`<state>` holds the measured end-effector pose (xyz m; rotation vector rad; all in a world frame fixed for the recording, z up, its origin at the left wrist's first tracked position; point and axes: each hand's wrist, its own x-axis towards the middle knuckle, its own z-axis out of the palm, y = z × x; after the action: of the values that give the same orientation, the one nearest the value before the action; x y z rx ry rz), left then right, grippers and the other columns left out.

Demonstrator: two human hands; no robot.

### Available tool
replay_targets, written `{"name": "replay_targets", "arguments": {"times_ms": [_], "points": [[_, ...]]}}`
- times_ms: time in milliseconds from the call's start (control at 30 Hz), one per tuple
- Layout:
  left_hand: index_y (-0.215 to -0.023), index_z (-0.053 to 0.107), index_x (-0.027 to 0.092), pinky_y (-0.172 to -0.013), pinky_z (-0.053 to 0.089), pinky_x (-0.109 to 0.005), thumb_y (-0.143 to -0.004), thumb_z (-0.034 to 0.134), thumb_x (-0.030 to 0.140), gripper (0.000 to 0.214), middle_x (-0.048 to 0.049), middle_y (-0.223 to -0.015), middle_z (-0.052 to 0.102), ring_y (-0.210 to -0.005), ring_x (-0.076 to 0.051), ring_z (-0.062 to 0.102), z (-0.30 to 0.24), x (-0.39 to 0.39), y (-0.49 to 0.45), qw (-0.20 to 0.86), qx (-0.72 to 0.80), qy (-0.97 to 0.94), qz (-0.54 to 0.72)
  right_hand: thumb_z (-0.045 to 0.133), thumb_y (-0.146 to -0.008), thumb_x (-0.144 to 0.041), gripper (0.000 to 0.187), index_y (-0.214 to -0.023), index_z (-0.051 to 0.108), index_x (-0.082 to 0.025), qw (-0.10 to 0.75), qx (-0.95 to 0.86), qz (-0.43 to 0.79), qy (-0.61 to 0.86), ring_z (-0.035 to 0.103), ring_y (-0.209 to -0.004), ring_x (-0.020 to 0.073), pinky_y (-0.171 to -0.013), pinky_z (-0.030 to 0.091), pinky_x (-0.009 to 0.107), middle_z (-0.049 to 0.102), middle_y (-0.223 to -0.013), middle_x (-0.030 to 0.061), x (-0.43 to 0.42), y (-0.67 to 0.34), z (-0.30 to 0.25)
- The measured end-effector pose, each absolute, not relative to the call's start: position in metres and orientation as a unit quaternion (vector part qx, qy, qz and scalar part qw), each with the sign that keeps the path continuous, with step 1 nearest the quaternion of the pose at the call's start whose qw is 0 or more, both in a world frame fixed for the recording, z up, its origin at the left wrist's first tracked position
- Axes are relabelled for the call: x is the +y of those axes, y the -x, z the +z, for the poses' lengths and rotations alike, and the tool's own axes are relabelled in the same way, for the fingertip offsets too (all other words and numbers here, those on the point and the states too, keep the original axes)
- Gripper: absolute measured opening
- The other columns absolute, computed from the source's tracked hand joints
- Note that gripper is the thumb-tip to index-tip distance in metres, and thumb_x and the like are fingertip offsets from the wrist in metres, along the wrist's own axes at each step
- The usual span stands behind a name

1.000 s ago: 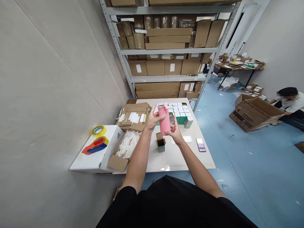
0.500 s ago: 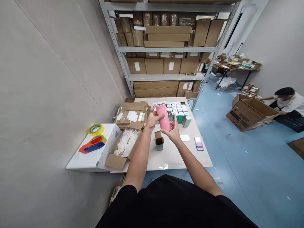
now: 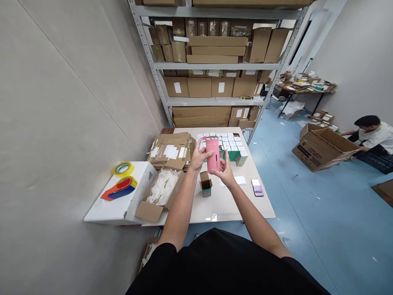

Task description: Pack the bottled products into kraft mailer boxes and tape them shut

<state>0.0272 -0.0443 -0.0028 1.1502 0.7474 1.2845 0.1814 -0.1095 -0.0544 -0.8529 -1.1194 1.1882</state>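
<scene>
A pink tumbler [image 3: 213,155] with a silver rim is held nearly upright above the table [image 3: 227,205], dark print facing me. My left hand [image 3: 198,157] is closed around its upper left side. At the lower right, my right hand [image 3: 225,171] grips near the base with one finger raised. Below the tumbler stands a small green carton [image 3: 206,190] with its brown flaps up. Behind it are rows of small white-topped green boxes [image 3: 233,145], one box [image 3: 241,158] apart from the rows.
To the left sit flattened cardboard [image 3: 172,147], an open box of white paper [image 3: 162,188], and a white box [image 3: 123,205] with tape and a tape dispenser [image 3: 121,188]. A phone [image 3: 258,188] lies right. Shelving [image 3: 215,100] stands behind. A person [image 3: 373,133] crouches by a large carton [image 3: 322,147].
The tumbler has turned in my hands, bringing its dark print into view, and stands more upright. Both hands still hold it. The view has shifted slightly.
</scene>
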Motion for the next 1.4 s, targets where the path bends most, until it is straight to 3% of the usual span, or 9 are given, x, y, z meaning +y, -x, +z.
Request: {"name": "replay_targets", "arguments": {"times_ms": [167, 367, 567, 900, 1067, 1233, 1400], "points": [[-0.168, 0.016, 0.032, -0.099, 0.055, -0.043, -0.065, 0.097, 0.039, 0.131, -0.0103, -0.123, 0.069, -0.108, -0.025, 0.070, -0.004, -0.040, -0.023, 0.559, 0.348, -0.505, 0.558, 0.092, -0.065, -0.026, 0.126, -0.165, 0.018, -0.045, 0.590, -0.510, 0.473, 0.410, 0.064, -0.104, 0.0202, -0.097, 0.056, 0.038, 0.062, -0.120, 0.0020, -0.108, -0.183, -0.056], [-0.164, 0.021, 0.033, -0.092, 0.057, -0.039, -0.066, 0.096, 0.036, 0.124, -0.0055, -0.113, 0.068, -0.096, -0.021, 0.071, -0.007, -0.038, -0.019, 0.535, 0.354, -0.530, 0.554, 0.089, -0.070, -0.031, 0.126, -0.167, 0.010, -0.042, 0.586, -0.517, 0.491, 0.386, 0.067, -0.102, 0.0206, -0.092, 0.057, 0.038, 0.063, -0.119, 0.0022, -0.105, -0.179, -0.065], [-0.151, 0.038, 0.030, -0.088, 0.057, -0.036, -0.066, 0.097, 0.033, 0.104, -0.0042, -0.108, 0.066, -0.094, -0.019, 0.069, -0.012, -0.034, -0.017, 0.524, 0.386, -0.524, 0.548, 0.091, -0.070, -0.040, 0.129, -0.168, 0.006, -0.041, 0.578, -0.528, 0.469, 0.408, 0.068, -0.092, 0.0209, -0.084, 0.059, 0.038, 0.064, -0.111, 0.0019, -0.101, -0.178, -0.069], [-0.145, 0.043, 0.025, -0.081, 0.057, -0.033, -0.065, 0.097, 0.037, 0.097, -0.0025, -0.099, 0.066, -0.082, -0.016, 0.068, -0.005, -0.032, -0.012, 0.519, 0.396, -0.525, 0.546, 0.093, -0.068, -0.043, 0.134, -0.169, 0.004, -0.041, 0.576, -0.531, 0.484, 0.390, 0.068, -0.101, 0.0235, -0.089, 0.059, 0.041, 0.065, -0.116, 0.0041, -0.099, -0.178, -0.075], [-0.153, 0.036, 0.025, -0.088, 0.057, -0.037, -0.067, 0.094, 0.041, 0.105, -0.0051, -0.104, 0.068, -0.091, -0.020, 0.069, -0.006, -0.032, -0.011, 0.531, 0.376, -0.523, 0.551, 0.088, -0.073, -0.048, 0.126, -0.168, 0.006, -0.041, 0.563, -0.521, 0.545, 0.337, 0.070, -0.100, 0.0230, -0.087, 0.059, 0.040, 0.066, -0.116, 0.0041, -0.092, -0.182, -0.081], [-0.164, 0.025, 0.031, -0.095, 0.056, -0.041, -0.067, 0.096, 0.040, 0.121, -0.0099, -0.123, 0.064, -0.105, -0.023, 0.068, -0.006, -0.033, -0.014, 0.518, 0.387, -0.544, 0.534, 0.092, -0.068, -0.045, 0.132, -0.169, 0.007, -0.039, 0.580, -0.525, 0.489, 0.386, 0.069, -0.097, 0.0228, -0.087, 0.059, 0.040, 0.066, -0.116, 0.0050, -0.088, -0.184, -0.081], [-0.166, 0.024, 0.029, -0.093, 0.057, -0.041, -0.066, 0.096, 0.038, 0.123, -0.0097, -0.115, 0.068, -0.099, -0.023, 0.069, -0.009, -0.032, -0.016, 0.503, 0.395, -0.533, 0.554, 0.091, -0.070, -0.050, 0.132, -0.169, 0.004, -0.038, 0.569, -0.534, 0.500, 0.376, 0.068, -0.106, 0.0256, -0.092, 0.058, 0.043, 0.066, -0.122, 0.0072, -0.092, -0.181, -0.080]]}}
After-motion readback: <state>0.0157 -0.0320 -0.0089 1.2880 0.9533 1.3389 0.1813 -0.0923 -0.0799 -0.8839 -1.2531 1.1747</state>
